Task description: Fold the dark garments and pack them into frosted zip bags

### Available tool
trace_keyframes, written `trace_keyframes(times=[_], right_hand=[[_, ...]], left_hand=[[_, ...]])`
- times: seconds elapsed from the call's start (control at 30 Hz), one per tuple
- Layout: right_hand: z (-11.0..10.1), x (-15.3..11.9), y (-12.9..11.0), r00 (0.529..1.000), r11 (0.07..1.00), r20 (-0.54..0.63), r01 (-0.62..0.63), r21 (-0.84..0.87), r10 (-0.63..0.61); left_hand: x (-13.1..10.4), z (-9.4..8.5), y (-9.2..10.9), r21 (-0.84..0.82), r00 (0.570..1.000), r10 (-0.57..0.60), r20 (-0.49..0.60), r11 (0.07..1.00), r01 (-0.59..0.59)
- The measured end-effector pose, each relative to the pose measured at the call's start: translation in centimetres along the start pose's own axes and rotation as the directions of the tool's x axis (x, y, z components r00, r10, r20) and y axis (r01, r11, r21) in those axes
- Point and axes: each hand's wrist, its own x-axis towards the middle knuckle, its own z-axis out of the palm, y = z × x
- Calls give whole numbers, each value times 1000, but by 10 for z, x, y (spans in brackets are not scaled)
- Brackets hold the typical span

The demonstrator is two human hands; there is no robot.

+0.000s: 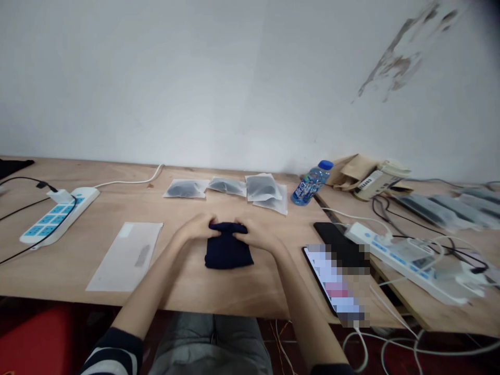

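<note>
A folded dark navy cloth (229,251) lies on the wooden table in front of me, its far edge bunched up. My left hand (201,227) grips its far left corner, thumb on the near side. At the far right corner my right hand (252,233) pinches the fabric the same way. To the left lies a flat, translucent white plastic bag (121,258) with a small printed label. Beyond the cloth are several frosted bags with dark contents, among them a left bag (185,188), a middle bag (227,186) and a right stack (263,188).
A blue-capped bottle (311,183) stands tilted-looking at the back right. Phones, one lit (332,284), lie on the right near a cabled power strip (406,265). Another power strip (58,216) is on the left. A paper cup (380,179) and more packed bags (433,211) sit far right.
</note>
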Motion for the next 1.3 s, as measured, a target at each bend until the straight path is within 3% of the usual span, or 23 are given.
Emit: trace_keyframes(times=[0.07,0.13,0.2,0.27,0.4,0.47,0.53,0.63,0.73,0.93,1.03,1.13,1.3], right_hand=[[-17,-6,-15,993,1000,-117,25,-19,-27],[-26,-18,-29,975,998,-215,57,-24,-61],[-24,-35,-37,968,998,-241,63,-10,-64],[-8,-55,-41,980,1000,-197,28,14,-25],[37,-101,-41,994,994,-23,-106,21,107],[53,-123,-44,985,984,36,-168,52,167],[60,-141,-50,974,970,58,-222,100,217],[61,-155,-55,965,955,11,-262,135,263],[61,-147,-49,961,954,-102,-237,186,258],[65,-95,-19,888,949,-360,-215,230,288],[70,-73,-3,862,943,-391,-258,211,323],[79,-60,11,839,924,-392,-311,224,378],[86,-60,13,837,933,-417,-349,91,354]], left_hand=[[-13,-11,16,-16,987,78,-140,997,-81],[-29,-13,28,-14,941,198,-274,978,-210],[-47,-1,31,34,881,305,-363,949,-314],[-66,25,26,78,868,326,-374,944,-321],[-108,88,7,-129,951,161,-263,971,-200],[-129,108,5,-266,974,61,-216,957,-119],[-147,116,8,-337,979,-33,-203,941,-38],[-158,113,16,-365,969,-132,-208,930,48],[-146,108,19,-417,952,-161,-260,908,40],[-82,101,7,-485,897,-202,-394,874,-16],[-55,93,1,-372,871,-201,-448,928,23],[-36,88,-1,-229,866,-124,-484,973,12],[-30,88,5,-49,849,5,-529,998,-37]])
